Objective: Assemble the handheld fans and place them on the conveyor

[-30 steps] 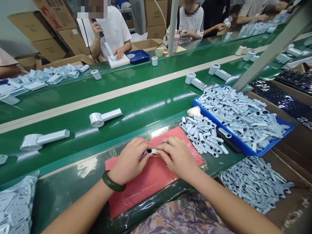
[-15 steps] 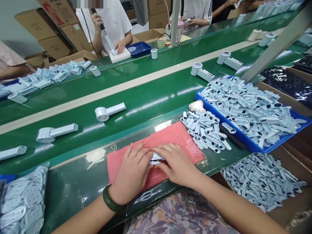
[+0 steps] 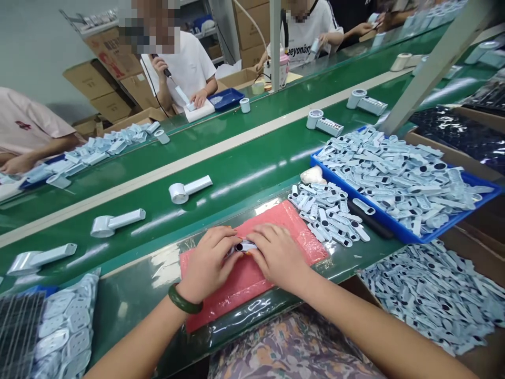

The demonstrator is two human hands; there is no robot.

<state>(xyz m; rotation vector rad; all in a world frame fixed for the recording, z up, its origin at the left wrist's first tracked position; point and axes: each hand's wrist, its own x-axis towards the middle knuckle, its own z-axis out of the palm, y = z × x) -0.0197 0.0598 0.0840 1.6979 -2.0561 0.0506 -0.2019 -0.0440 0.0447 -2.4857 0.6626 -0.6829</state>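
Note:
Both my hands rest on a pink foam pad [image 3: 272, 221] at the near edge of the bench. My left hand [image 3: 209, 263], with a green bangle on its wrist, and my right hand [image 3: 276, 255] pinch a small pale blue plastic part [image 3: 243, 246] with a dark round spot between their fingertips. Their fingers are curled around it. A small pile of like parts [image 3: 329, 213] lies just right of the pad.
A blue tray [image 3: 394, 234] heaped with pale blue parts stands at the right, and a box of more parts [image 3: 430, 292] sits below it. White handle-shaped housings [image 3: 189, 188] ride the green conveyor [image 3: 244, 163]. Bagged parts [image 3: 59, 326] lie at the left. Other people work across the belt.
My left fingers have gone from flat on the pad to curled, and both hands now pinch the part slightly farther up the pad. The housings on the belt have shifted right.

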